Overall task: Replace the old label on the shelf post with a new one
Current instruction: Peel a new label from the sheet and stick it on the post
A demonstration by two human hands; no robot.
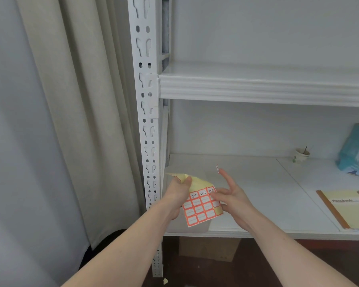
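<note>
Over the lower shelf (257,183), the left hand (179,190) pinched the folded-back label sheet (201,208); the right hand (230,195), fingers spread, carried a peeled label (217,169) on one fingertip. Sticking seemed next: the label needed pressing flat onto the shelf post (148,100), well apart.

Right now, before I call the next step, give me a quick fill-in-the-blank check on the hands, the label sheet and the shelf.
1. The left hand holds the label sheet by its peeled-back ____ backing.
2. A single peeled label sticks to a fingertip of the ____ hand.
3. The top row of the sheet reads 2-1, 2-2 and ____.
4. At the shelf's right edge lies a yellow ____.

Missing words: yellow; right; 2-3; notebook
</note>
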